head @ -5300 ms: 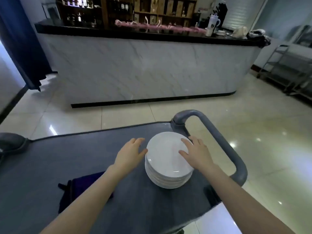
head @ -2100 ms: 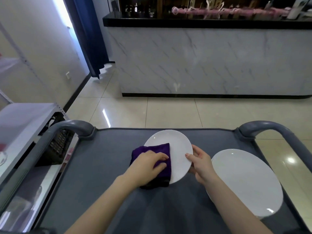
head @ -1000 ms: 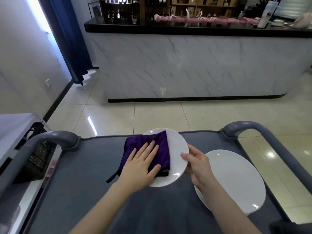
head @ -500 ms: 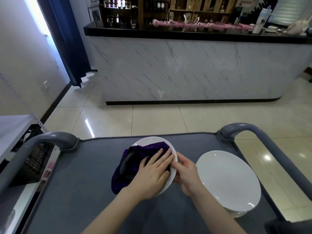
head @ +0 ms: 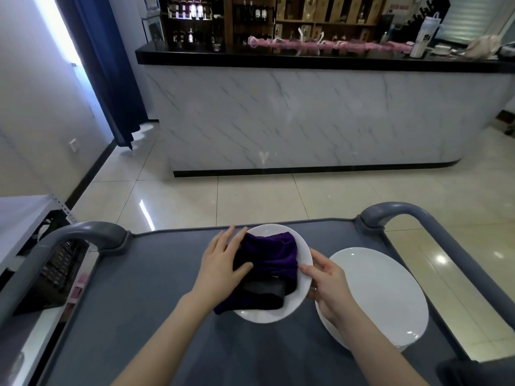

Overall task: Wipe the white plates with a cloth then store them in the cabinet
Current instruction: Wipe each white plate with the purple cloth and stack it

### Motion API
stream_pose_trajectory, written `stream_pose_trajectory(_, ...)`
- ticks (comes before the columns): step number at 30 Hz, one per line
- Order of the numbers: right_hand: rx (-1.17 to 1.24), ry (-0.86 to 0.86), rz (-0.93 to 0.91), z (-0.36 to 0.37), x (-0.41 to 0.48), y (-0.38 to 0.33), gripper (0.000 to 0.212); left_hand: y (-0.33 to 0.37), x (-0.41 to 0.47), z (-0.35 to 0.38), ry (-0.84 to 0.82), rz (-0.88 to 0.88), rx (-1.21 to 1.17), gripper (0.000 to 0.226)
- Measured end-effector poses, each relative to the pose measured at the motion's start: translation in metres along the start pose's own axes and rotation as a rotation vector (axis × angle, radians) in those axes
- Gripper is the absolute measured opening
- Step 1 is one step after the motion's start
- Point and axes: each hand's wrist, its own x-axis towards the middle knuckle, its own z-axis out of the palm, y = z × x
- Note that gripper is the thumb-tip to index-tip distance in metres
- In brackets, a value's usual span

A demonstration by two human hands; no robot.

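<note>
A single white plate [head: 298, 299] lies on the grey cart top [head: 139, 288] with a bunched purple cloth [head: 271, 256] on it. My left hand [head: 223, 263] lies flat on the cloth's left side, fingers straight and pointing away from me, thumb across the fabric. My right hand [head: 324, 285] grips the plate's right rim, thumb on top and fingers underneath. A stack of white plates [head: 381, 291] sits on the cart to the right, close beside my right hand.
Grey cart handles rise at the left [head: 55, 246] and right [head: 434, 229] ends. A white shelf unit [head: 19, 218] stands at the left. A marble-fronted bar counter [head: 306, 115] crosses the tiled floor ahead, with bottle shelves behind it.
My left hand slid with the cloth from the plate's right side toward its left and far edge. The plate lies flatter and shows more of its surface. My right hand keeps its hold on the rim.
</note>
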Motion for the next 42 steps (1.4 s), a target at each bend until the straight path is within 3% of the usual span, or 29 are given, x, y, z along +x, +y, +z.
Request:
stream_pose_trajectory(3, 0.004, -0.019, 0.004, 0.002, 0.001, 0.002, 0.041, -0.005, 0.008, -0.001, -0.057, 0.018, 0.000, 0.066)
stream_pose_trajectory(9, 0.002, -0.007, 0.012, 0.005, 0.004, 0.007, 0.040, -0.012, 0.012, -0.016, 0.027, -0.029, -0.198, 0.012)
stream_pose_trajectory(13, -0.020, 0.051, 0.014, 0.006, 0.010, 0.010, 0.042, -0.021, 0.007, -0.038, 0.067, -0.161, -0.364, 0.010)
stream_pose_trajectory(16, -0.020, 0.075, 0.019, 0.009, 0.015, 0.010, 0.042, -0.025, 0.002, -0.053, 0.216, -0.198, -0.396, 0.010)
stream_pose_trajectory(26, -0.062, 0.060, -0.035, 0.028, 0.021, 0.000, 0.043, -0.024, 0.000, -0.096, 0.716, -0.405, -0.251, 0.012)
stream_pose_trajectory(31, -0.044, 0.070, -0.041, 0.028, 0.021, -0.007, 0.042, -0.013, 0.006, -0.112, 0.826, -0.341, -0.181, 0.009)
stream_pose_trajectory(34, -0.016, 0.078, -0.041, 0.029, 0.020, -0.009, 0.042, 0.004, 0.008, -0.105, 0.757, -0.321, -0.239, 0.010)
stream_pose_trajectory(37, 0.022, 0.078, -0.031, 0.031, 0.020, -0.011, 0.040, 0.022, 0.009, -0.080, 0.559, -0.318, -0.334, 0.011)
stream_pose_trajectory(40, 0.038, 0.056, -0.034, 0.036, 0.019, -0.012, 0.038, 0.037, 0.005, -0.044, 0.206, -0.237, -0.518, 0.013)
stream_pose_trajectory(42, 0.039, 0.047, -0.037, 0.037, 0.018, -0.012, 0.039, 0.038, 0.000, -0.023, -0.059, -0.119, -0.460, 0.022)
